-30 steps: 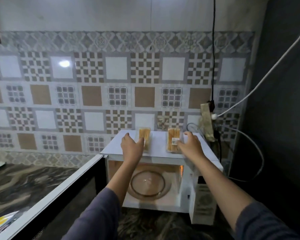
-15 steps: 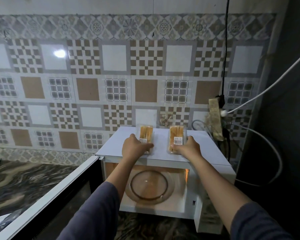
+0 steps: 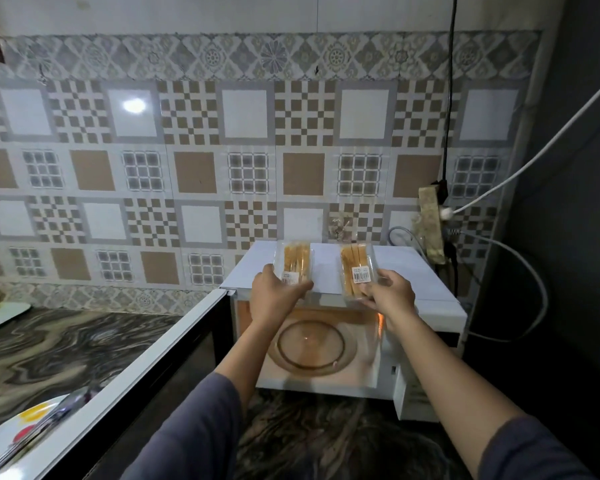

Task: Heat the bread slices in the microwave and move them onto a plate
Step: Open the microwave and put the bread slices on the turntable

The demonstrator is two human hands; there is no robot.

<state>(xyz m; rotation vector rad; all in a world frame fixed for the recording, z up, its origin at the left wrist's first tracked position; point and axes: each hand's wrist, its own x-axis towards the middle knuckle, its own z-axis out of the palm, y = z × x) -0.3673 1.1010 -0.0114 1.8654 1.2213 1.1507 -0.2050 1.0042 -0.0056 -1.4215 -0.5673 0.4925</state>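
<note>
Left hand (image 3: 278, 301) grips left bread pack (image 3: 296, 259), right hand (image 3: 391, 296) grips right bread pack (image 3: 355, 263); probably light, crushable, slick plastic, so hold the sides gently.

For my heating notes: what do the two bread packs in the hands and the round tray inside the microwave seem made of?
The left bread pack and right bread pack look like thin, clear, glossy plastic: slices show through, and paper labels stick on. The round tray is probably smooth transparent glass, since the floor shows through it; hard plastic is possible.
</note>
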